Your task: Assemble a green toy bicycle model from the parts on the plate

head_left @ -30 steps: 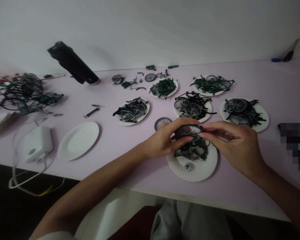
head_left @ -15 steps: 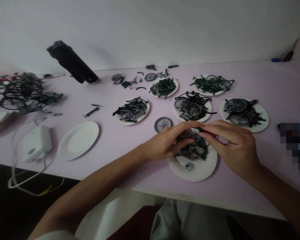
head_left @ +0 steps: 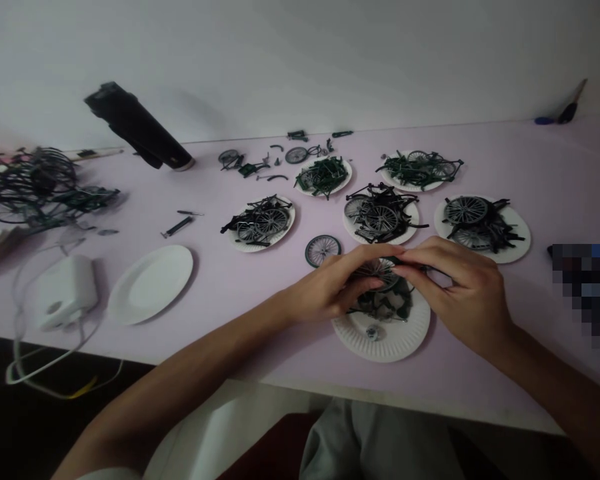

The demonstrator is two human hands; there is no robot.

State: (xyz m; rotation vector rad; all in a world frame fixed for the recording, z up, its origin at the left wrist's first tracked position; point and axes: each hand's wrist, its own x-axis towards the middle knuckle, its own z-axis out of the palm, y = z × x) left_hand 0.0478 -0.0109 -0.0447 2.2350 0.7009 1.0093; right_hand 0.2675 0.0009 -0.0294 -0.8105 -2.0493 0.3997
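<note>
Two-handed grip on a spoked wheel [head_left: 375, 269]. The left hand [head_left: 325, 287] curves round the wheel's left side, forefinger over the far rim and thumb under the near rim, opened only by about the depth of the foreshortened wheel. The right hand [head_left: 463, 283] is drawn into a narrow pinch at the right end of the rim; the fingers hide any smaller part caught there. The wheel thus lies between the hands, directly left of the right fingertips and inside the left hand's curve. Being round, it has no true long axis; its face is tilted, and its apparent width runs from hand to hand. The left hand covers more of it, while both sets of fingertips meet at the far-right rim.

Just below the grip, green frame parts [head_left: 403, 303] occupy a fluted paper plate [head_left: 405, 343], with a small metallic piece [head_left: 373, 333] nearer the body. Beyond the left knuckles, and close to them, a loose wheel [head_left: 323, 251] lies flat. Laden plates [head_left: 521, 241] bound the grip beyond and to the far right. Open room appears chiefly leftward and toward the body, across the pink tabletop [head_left: 280, 347] up to its front edge [head_left: 380, 399].
</note>
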